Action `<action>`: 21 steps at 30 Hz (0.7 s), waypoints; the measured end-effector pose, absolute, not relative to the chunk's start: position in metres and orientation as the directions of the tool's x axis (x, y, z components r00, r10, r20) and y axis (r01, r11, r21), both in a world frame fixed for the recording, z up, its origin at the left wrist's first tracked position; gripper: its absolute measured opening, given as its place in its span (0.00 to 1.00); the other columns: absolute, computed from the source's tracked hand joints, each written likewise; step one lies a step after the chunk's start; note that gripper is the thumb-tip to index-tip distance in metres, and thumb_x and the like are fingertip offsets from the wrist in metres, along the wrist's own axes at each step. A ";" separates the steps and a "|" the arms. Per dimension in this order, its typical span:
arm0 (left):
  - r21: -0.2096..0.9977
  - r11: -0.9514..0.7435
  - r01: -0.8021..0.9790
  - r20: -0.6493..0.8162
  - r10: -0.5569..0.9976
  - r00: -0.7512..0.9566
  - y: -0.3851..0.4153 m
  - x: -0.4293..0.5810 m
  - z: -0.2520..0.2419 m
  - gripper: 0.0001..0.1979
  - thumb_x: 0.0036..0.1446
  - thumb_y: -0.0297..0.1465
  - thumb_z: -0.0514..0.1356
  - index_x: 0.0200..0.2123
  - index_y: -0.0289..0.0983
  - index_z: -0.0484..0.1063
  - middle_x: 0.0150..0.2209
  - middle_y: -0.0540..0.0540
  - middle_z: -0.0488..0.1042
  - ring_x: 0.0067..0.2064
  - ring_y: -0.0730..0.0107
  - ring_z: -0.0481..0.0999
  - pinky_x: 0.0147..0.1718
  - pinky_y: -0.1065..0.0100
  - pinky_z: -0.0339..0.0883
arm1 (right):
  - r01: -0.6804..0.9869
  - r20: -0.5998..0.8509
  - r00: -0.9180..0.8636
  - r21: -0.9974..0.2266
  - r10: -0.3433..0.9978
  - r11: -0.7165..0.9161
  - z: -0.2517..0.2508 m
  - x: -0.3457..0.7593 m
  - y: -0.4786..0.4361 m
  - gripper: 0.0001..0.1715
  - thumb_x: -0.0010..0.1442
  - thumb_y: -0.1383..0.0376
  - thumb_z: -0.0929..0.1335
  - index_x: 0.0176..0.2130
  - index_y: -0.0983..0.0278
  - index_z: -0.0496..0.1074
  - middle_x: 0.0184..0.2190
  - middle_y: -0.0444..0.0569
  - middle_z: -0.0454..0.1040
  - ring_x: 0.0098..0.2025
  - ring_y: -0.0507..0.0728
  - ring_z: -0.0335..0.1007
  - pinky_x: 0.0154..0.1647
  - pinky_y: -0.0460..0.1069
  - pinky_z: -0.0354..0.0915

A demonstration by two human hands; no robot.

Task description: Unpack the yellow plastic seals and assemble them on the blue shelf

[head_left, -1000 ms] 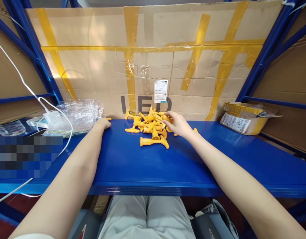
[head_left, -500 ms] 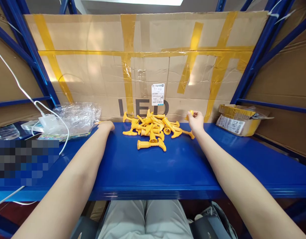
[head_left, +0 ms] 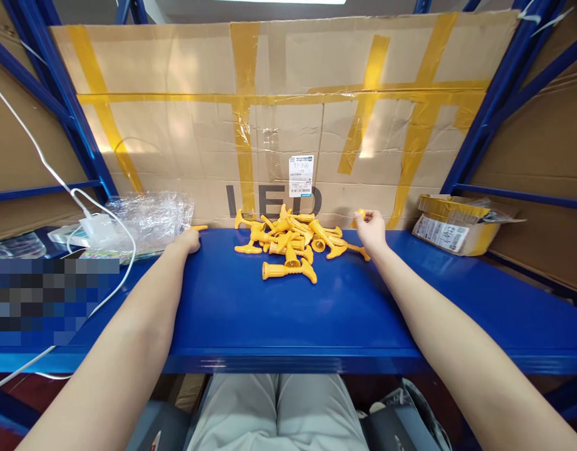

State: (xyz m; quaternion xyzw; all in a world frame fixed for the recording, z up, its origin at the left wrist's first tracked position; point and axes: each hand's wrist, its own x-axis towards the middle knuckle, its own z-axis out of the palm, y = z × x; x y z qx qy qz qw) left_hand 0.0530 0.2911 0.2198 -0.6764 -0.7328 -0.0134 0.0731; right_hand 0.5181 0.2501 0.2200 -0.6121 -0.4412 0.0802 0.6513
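Note:
A loose pile of yellow plastic hammer-shaped handles (head_left: 281,241) lies at the back middle of the blue shelf. One yellow handle (head_left: 290,271) rests in front of the pile, its round end pointing left. My left hand (head_left: 187,240) is left of the pile beside the plastic wrap, closed on a yellow handle (head_left: 200,227); only a short end sticks out past the fingers. To the right of the pile, my right hand (head_left: 371,228) pinches another yellow handle (head_left: 361,213), mostly hidden by the fingers and held upright near the cardboard.
Clear plastic wrap (head_left: 151,216) and a white charger (head_left: 98,230) with its cable lie at the left. An open cardboard box (head_left: 457,227) sits at the right. A large taped cardboard sheet (head_left: 198,144) stands behind, between blue shelf posts (head_left: 480,134).
My left hand has shifted left towards the plastic wrap, and a yellow end now shows on its right side. My right hand has hardly moved. The view has tilted slightly.

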 end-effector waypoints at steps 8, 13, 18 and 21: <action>-0.079 0.101 0.992 0.099 0.991 -0.093 0.289 0.040 0.219 0.28 0.50 0.22 0.54 0.56 0.35 0.72 0.55 0.41 0.74 0.55 0.57 0.73 0.54 0.67 0.65 | 0.439 0.464 0.591 -0.871 0.660 0.220 0.217 0.521 0.255 0.10 0.54 0.62 0.68 0.35 0.63 0.64 0.36 0.50 0.73 0.40 0.57 0.71 0.46 0.52 0.66; -0.061 0.112 0.992 0.128 0.986 -0.104 0.288 0.040 0.216 0.26 0.52 0.22 0.54 0.56 0.34 0.72 0.55 0.40 0.74 0.54 0.57 0.74 0.52 0.68 0.66 | 0.231 0.276 0.631 -0.959 0.725 0.164 0.214 0.522 0.258 0.09 0.56 0.62 0.68 0.34 0.62 0.62 0.34 0.47 0.72 0.37 0.53 0.71 0.36 0.47 0.68; 0.046 0.104 0.994 0.172 0.979 -0.110 0.288 0.064 0.230 0.28 0.47 0.22 0.57 0.54 0.33 0.73 0.50 0.40 0.77 0.53 0.56 0.75 0.51 0.68 0.68 | 0.108 0.151 0.631 -0.988 0.761 0.107 0.205 0.523 0.265 0.04 0.58 0.65 0.65 0.32 0.62 0.62 0.29 0.45 0.71 0.30 0.51 0.70 0.29 0.45 0.66; 0.137 -0.046 0.990 0.283 0.959 0.005 0.286 0.096 0.247 0.27 0.51 0.22 0.54 0.55 0.29 0.71 0.56 0.38 0.72 0.59 0.57 0.70 0.58 0.67 0.61 | 0.184 0.212 0.644 -0.976 0.735 0.120 0.197 0.523 0.274 0.05 0.57 0.67 0.65 0.34 0.61 0.61 0.29 0.44 0.71 0.31 0.51 0.70 0.32 0.45 0.68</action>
